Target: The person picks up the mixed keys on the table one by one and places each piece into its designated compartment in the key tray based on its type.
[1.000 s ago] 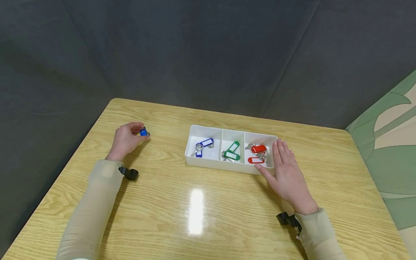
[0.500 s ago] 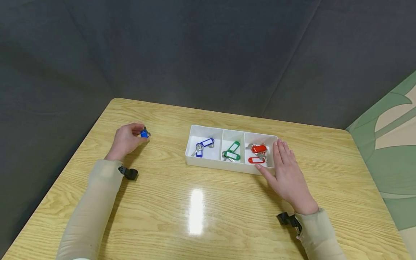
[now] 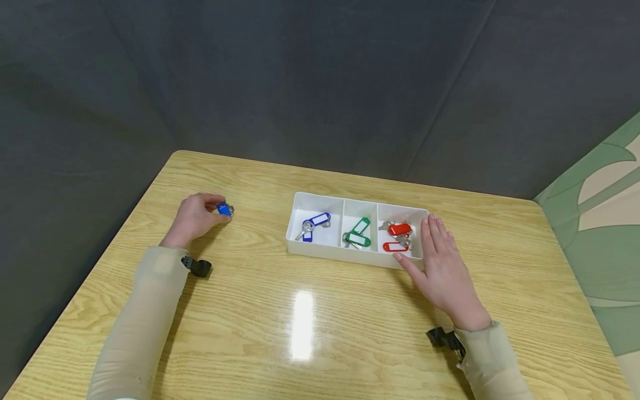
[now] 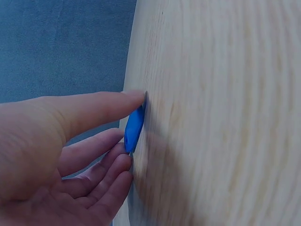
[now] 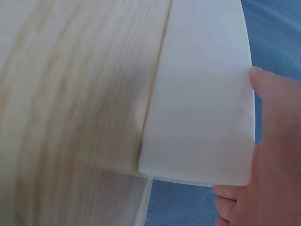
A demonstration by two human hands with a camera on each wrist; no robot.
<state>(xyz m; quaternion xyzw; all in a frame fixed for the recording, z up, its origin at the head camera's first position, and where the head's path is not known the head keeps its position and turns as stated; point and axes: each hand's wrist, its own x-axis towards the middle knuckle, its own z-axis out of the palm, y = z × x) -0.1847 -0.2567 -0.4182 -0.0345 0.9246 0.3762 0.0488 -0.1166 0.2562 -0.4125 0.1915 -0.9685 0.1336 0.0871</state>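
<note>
At the left of the head view, my left hand (image 3: 194, 218) pinches a blue key tag (image 3: 225, 209) between thumb and fingertips, low over the table. Metal, apparently a key and ring, shows at the tag's far side. The left wrist view shows the blue key tag (image 4: 135, 129) edge-on between thumb and fingers. My right hand (image 3: 446, 272) rests against the right end of a white three-part tray (image 3: 330, 254), fingers straight and thumb at the front corner. Blue-tagged keys (image 3: 319, 219) lie in its left compartment, green-tagged keys (image 3: 358, 239) in the middle, red-tagged keys (image 3: 399, 229) in the right.
The tray stands on a wood-grain table (image 3: 250, 322), near its middle. A dark grey curtain (image 3: 320, 94) hangs behind the table's back edge. Green and beige patterned fabric (image 3: 610, 239) borders the right side.
The blue key tag has turned in my left fingers, so more of its face shows, and the fingertips have dipped slightly. My right hand and the tray have stayed put.
</note>
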